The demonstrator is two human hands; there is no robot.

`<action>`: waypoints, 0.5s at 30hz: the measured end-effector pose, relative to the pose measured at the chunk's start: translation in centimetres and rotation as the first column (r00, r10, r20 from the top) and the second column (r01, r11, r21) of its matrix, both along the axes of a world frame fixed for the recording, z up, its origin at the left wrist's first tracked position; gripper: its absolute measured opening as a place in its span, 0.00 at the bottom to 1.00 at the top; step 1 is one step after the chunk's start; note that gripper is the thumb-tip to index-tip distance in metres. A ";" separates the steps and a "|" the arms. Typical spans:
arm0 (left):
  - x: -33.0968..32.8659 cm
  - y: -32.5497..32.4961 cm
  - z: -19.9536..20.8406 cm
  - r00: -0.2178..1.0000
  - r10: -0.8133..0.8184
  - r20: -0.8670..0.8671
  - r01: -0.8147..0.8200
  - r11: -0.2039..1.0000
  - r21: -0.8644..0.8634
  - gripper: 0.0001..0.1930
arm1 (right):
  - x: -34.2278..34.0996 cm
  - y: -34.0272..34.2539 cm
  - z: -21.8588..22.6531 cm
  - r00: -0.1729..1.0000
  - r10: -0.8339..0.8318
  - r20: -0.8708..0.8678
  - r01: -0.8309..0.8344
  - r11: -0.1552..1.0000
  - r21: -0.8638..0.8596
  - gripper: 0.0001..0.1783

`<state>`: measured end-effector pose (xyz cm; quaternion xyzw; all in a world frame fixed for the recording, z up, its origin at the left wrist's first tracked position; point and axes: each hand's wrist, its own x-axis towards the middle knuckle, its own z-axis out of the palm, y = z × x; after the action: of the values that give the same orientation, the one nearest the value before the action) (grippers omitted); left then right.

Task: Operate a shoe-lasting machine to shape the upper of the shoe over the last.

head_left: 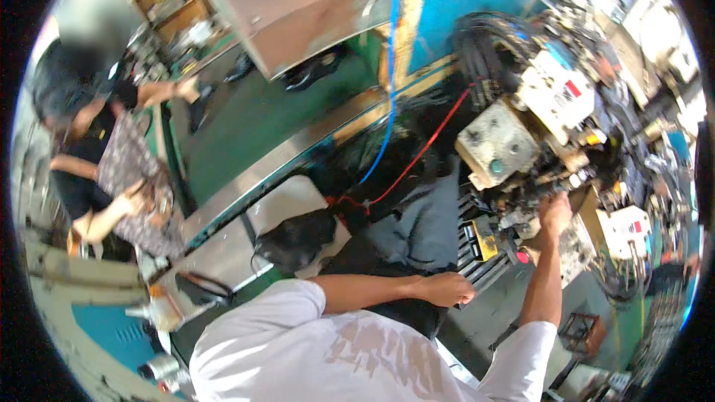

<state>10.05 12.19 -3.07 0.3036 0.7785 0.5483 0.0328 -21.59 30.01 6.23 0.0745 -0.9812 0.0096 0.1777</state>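
Observation:
My left hand (pixel 447 289) is closed in front of my body, beside a black slatted part (pixel 465 249); whether it holds anything is hidden. On the right, my right hand (pixel 555 214) reaches to the machine (pixel 521 212), its fingers curled at a small fitting I cannot make out. A grimy light-grey control box (pixel 497 141) with a green button sits just beyond that hand. Near the slatted part are a yellow-faced black piece (pixel 485 240) and a red round button (pixel 523 257). A stained metal plate (pixel 570 253) lies below my right hand.
Black cables (pixel 484 37) bunch behind the control box. A blue hose (pixel 393 67) hangs down, and a red cord (pixel 424 152) runs toward the machine. A black bag (pixel 296 240) rests on a white seat to my left. Another person (pixel 97 149) stands at far left.

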 end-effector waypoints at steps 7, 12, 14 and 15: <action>0.2 -0.4 -0.9 0.993 -0.005 -0.119 0.014 0.997 0.075 0.02 | -0.3 -0.4 -0.5 0.992 0.114 -0.046 -0.115 0.993 -0.031 0.20; 0.2 -0.9 -0.8 0.988 0.006 -0.152 0.010 0.995 0.104 0.05 | -0.1 -0.9 -0.9 0.993 0.115 -0.034 -0.114 0.993 0.024 0.26; 0.2 -0.6 -0.7 0.987 -0.001 -0.161 0.021 0.993 0.120 0.05 | -0.8 0.1 -1.1 0.992 0.121 -0.035 -0.120 0.992 0.040 0.28; 0.2 -0.3 -0.7 0.986 -0.017 -0.167 0.039 0.991 0.130 0.05 | -1.1 0.9 -1.4 0.988 0.127 -0.086 -0.124 0.991 0.041 0.27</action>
<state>10.23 11.87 -3.80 0.3605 0.7361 0.5712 -0.0448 -22.68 30.87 4.80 0.1398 -0.9658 -0.0001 0.2184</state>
